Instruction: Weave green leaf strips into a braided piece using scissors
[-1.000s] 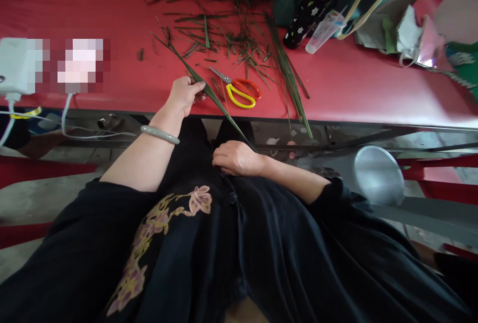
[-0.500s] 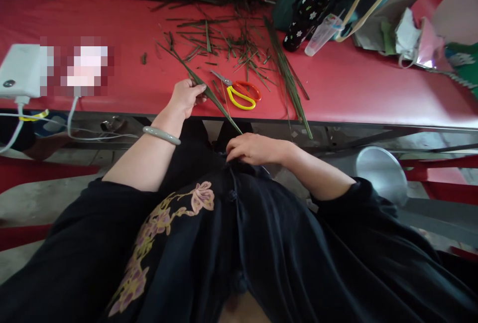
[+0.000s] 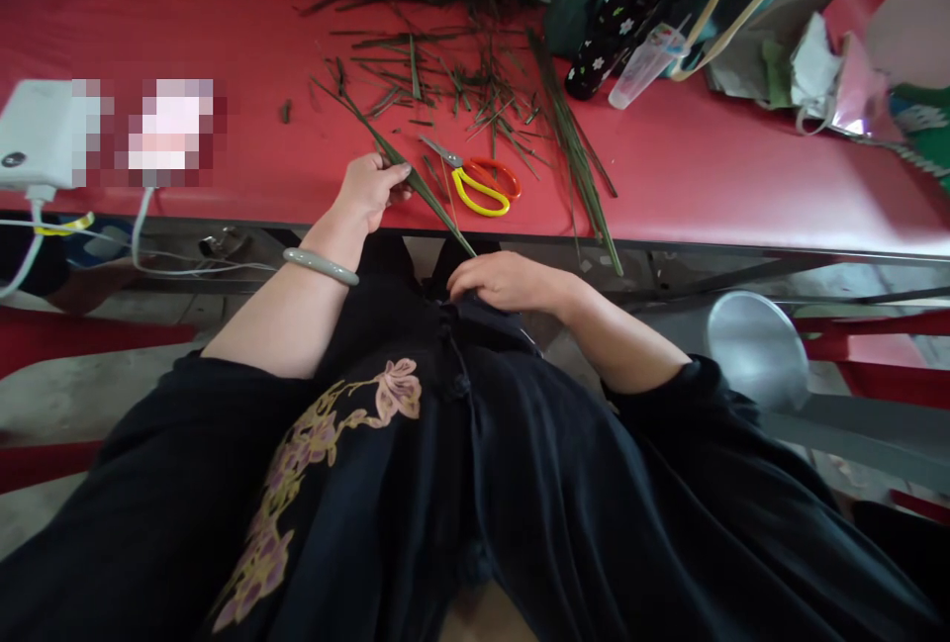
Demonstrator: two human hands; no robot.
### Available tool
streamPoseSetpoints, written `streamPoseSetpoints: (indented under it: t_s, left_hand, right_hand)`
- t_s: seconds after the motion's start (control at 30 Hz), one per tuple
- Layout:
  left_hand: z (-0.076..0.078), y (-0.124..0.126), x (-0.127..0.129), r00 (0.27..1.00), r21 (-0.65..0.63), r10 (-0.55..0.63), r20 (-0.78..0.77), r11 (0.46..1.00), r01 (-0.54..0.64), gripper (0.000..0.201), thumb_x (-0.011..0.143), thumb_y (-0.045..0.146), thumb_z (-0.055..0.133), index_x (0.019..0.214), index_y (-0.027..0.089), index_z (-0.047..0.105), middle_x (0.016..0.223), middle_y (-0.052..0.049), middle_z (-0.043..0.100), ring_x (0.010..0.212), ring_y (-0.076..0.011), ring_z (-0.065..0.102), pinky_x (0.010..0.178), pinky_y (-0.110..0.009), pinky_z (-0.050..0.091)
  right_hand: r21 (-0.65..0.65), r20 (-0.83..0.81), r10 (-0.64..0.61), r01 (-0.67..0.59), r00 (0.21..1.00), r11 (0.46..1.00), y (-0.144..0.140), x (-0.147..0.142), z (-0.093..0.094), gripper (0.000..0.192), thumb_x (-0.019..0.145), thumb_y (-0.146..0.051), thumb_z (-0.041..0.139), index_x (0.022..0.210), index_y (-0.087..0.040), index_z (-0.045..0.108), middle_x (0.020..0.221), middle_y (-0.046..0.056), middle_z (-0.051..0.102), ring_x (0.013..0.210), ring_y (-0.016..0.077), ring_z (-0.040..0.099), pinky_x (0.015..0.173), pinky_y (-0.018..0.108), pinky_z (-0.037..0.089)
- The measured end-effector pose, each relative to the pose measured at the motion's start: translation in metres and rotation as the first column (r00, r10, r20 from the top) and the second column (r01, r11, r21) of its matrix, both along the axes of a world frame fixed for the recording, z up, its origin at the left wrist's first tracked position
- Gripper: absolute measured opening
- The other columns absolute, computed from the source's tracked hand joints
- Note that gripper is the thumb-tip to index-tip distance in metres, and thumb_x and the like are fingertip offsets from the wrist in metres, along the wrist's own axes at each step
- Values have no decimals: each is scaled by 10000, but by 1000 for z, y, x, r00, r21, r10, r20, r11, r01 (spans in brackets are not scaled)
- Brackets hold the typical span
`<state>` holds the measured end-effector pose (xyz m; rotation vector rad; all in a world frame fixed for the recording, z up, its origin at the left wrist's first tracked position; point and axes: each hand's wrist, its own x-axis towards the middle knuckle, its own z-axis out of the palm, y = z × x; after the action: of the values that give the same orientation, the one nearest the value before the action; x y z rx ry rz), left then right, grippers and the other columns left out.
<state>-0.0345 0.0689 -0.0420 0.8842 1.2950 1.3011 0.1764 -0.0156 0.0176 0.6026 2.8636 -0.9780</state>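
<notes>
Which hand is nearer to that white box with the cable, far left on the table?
Left. The left hand pinches a green leaf strip, to the right of the white box; the right hand is farther right, by the strip's lower end.

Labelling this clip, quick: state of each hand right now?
Left hand: closed, holding a long, narrow, dark-green leaf between thumb and fingers.
Right hand: fingers curled near the leaf's lower end; whether it grips cannot be told.

Left forearm (image 3: pixel 274 325) slanted forward and inward, left hand (image 3: pixel 375 189) in a thumb-and-finger pinch; right forearm (image 3: pixel 627 340) angled inward, right hand (image 3: pixel 505 279) back uppermost, fingers curled.
</notes>
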Motion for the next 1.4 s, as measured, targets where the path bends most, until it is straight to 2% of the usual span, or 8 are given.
streamPoseSetpoints:
  t_s: [0.1,0.27,0.57,0.93,1.13,1.2,1.3,1.4]
  left_hand:
    - [-1,1,0,1000,-3,6,-13,1000,-6,178,647,264,687,658,191,524,609,-27,578,595,-139,579,550,-275,461]
    - [-1,1,-1,1000,5,-10,-27,1000,11,243,609,341,705,674,197,519,614,-15,585,614,-136,584,551,-268,466]
    - [-2,0,-1,999,16,-17,-32,1000,17,122,687,215,641,687,164,530,586,27,534,570,-67,482,613,-286,428]
    - [1,0,-1,1000,-13,3,-12,1000,-4,110,718,146,595,663,187,510,553,47,539,548,-70,489,576,-261,431]
    - [4,-1,1,1000,-23,-10,-8,1000,10,106,756,102,552,675,163,522,556,35,552,537,-61,489,574,-256,438]
    - [6,-2,1,1000,-23,4,-1,1000,-4,110,759,94,550,674,159,520,552,30,553,528,-63,500,567,-255,439]
    - [7,-2,2,999,-21,1,33,1000,-1,93,761,98,555,697,155,520,597,15,584,543,-73,533,554,-248,434]
    - [6,0,1,997,-13,-16,71,1000,17,66,770,123,561,727,153,521,641,-1,606,539,-82,553,538,-249,428]
  right_hand:
    - [-22,-107,-29,27,994,999,-7,0,17,402,716,-9,349,935,-188,635,1021,19,630,961,116,560,871,276,418]
    - [-123,-194,220,-246,956,962,-28,-7,41,266,780,-100,438,946,-188,627,983,24,637,1004,125,533,897,268,399]
    - [-188,-206,292,-331,934,925,-44,-21,13,252,882,-257,387,908,-146,612,887,62,617,864,116,535,812,238,418]
    - [-170,-238,280,-323,930,931,-46,-5,13,212,835,-164,424,951,-146,601,966,70,615,1115,166,429,975,318,332]
    - [-390,-204,227,-292,952,874,-31,0,18,221,767,-101,443,926,-128,595,968,70,602,955,133,538,851,276,417]
    - [-470,-208,113,-201,972,859,-25,5,12,216,783,-138,447,946,-127,589,941,59,618,932,127,556,842,274,424]
    - [-550,-261,-300,114,918,827,-24,9,-13,234,822,-195,416,979,-119,572,1004,66,621,973,131,561,870,288,423]
    - [-478,-143,-520,401,842,781,-29,10,-50,234,808,-179,424,962,-131,593,972,52,641,928,128,584,879,287,423]
